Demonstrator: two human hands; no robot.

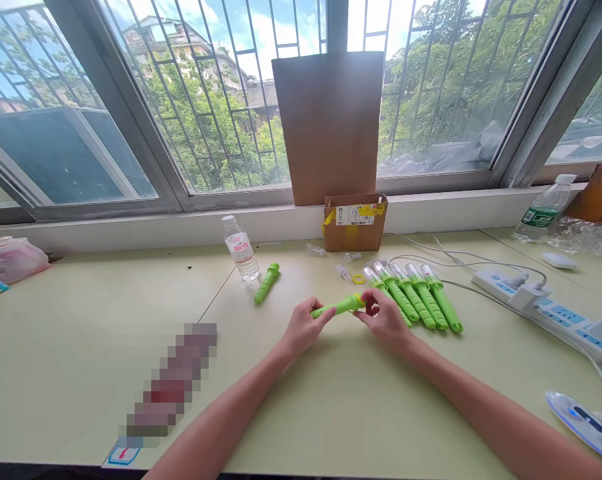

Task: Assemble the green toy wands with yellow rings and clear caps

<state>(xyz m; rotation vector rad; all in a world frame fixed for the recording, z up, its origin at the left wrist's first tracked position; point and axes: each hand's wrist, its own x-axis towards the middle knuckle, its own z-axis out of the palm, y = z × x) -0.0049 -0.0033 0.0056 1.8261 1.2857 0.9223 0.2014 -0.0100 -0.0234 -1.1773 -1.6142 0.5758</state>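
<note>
My left hand (305, 328) is wrapped round the body of a green tube (337, 307), which lies nearly level above the table. At its right end is a yellow ring (359, 301), pinched by the fingers of my right hand (383, 319). Just right of that hand, several green tubes with clear tops (423, 297) lie side by side. A single green tube (267, 284) without a clear top rests further left. Behind my right hand are a loose yellow ring (358, 279) and a small clear piece (344, 273).
A water bottle (241, 250) stands at the back left of my hands. Behind them is an open cardboard box (355, 227). A power strip (545, 310) with cables lies right, near another bottle (545, 210). A pixelated strip (173, 383) covers part of the table's left.
</note>
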